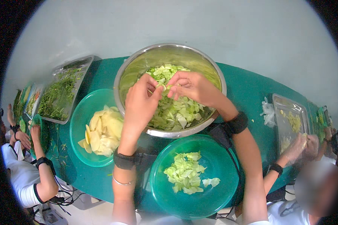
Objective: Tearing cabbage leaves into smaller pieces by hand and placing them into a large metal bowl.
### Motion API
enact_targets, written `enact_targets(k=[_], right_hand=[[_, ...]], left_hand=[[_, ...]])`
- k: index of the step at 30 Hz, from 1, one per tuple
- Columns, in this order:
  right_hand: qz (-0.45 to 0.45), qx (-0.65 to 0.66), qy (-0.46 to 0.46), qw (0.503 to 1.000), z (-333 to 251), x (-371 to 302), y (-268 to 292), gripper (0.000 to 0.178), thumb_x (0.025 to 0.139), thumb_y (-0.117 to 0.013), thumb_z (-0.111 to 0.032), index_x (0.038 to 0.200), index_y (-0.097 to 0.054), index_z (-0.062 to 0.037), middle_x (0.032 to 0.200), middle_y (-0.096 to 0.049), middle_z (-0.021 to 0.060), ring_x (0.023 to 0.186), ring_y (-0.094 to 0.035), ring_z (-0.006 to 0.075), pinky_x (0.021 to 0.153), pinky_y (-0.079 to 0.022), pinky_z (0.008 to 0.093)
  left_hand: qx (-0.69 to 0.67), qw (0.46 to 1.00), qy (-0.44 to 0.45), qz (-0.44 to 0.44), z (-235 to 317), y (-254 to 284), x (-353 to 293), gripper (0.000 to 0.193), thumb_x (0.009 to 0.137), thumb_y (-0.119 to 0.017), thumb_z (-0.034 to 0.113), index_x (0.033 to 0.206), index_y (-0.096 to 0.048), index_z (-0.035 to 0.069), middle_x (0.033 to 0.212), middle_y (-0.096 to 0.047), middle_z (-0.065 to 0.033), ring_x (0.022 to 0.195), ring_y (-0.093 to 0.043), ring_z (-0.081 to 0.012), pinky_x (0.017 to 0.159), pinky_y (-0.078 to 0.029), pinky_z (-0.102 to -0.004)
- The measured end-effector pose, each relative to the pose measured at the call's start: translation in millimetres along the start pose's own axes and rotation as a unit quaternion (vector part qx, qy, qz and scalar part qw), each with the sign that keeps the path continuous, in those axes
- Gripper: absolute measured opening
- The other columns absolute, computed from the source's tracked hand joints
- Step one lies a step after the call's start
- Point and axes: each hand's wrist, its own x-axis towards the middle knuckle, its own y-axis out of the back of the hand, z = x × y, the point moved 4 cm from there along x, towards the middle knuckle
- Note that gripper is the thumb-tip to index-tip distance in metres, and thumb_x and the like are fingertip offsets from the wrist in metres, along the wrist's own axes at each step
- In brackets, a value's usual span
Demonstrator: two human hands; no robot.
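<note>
Over a large steel bowl heaped with torn cabbage pieces, both my hands meet with fingertips close together. My left hand pinches a small pale green cabbage piece between thumb and fingers. From the other side my right hand pinches the same piece, its fingers curled. Nearer to me, a green translucent basin holds a smaller pile of torn cabbage, with one piece lying apart on its right.
A green basin of pale sliced vegetable stands left of the steel bowl. Farther left, a metal tray holds cut greens. At right are a plastic bag and another metal tray. Co-workers' hands work at both sides of the green table.
</note>
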Motion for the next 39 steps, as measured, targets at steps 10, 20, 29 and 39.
enact_targets(k=[10, 20, 29, 39], right_hand=[[-0.053, 0.022, -0.018, 0.998, -15, -3, -4, 0.017, 0.100, -0.060, -0.013, 0.109, -0.059, 0.0012, 0.092, -0.073, 0.0113, 0.080, -0.067, 0.0139, 0.076, -0.052, 0.0287], [-0.030, 0.019, -0.038, 0.999, -5, 2, -7, 0.016, 0.100, -0.059, -0.014, 0.110, -0.055, -0.0014, 0.087, -0.073, 0.0116, 0.075, -0.068, 0.0128, 0.070, -0.053, 0.0276], [-0.001, -0.032, -0.067, 0.997, -6, -1, -3, 0.015, 0.100, -0.060, -0.014, 0.108, -0.053, -0.0041, 0.078, -0.073, 0.0104, 0.067, -0.068, 0.0131, 0.062, -0.053, 0.0270], [-0.056, -0.236, -0.175, 0.954, 8, -2, -1, 0.013, 0.095, -0.065, -0.018, 0.098, -0.061, -0.0066, 0.071, -0.070, 0.0057, 0.058, -0.063, 0.0155, 0.057, -0.050, 0.0306]], left_hand=[[-0.023, 0.994, -0.081, 0.064, 13, 2, -1, 0.012, 0.088, -0.068, 0.006, 0.091, -0.058, 0.000, 0.075, -0.066, -0.0140, 0.067, -0.066, -0.0263, 0.062, -0.049, -0.0365], [-0.002, 0.997, -0.074, 0.001, 21, 1, -1, 0.014, 0.083, -0.070, 0.002, 0.092, -0.060, 0.000, 0.073, -0.065, -0.0148, 0.069, -0.066, -0.0284, 0.065, -0.050, -0.0362], [-0.044, 0.994, -0.072, -0.063, 15, -8, 1, 0.014, 0.085, -0.072, 0.002, 0.096, -0.063, 0.001, 0.081, -0.070, -0.0104, 0.076, -0.069, -0.0175, 0.070, -0.053, -0.0312], [0.047, 0.997, -0.053, -0.002, 10, -1, -3, 0.011, 0.087, -0.067, 0.002, 0.096, -0.062, -0.001, 0.078, -0.068, -0.0116, 0.071, -0.067, -0.0182, 0.067, -0.051, -0.0316]])
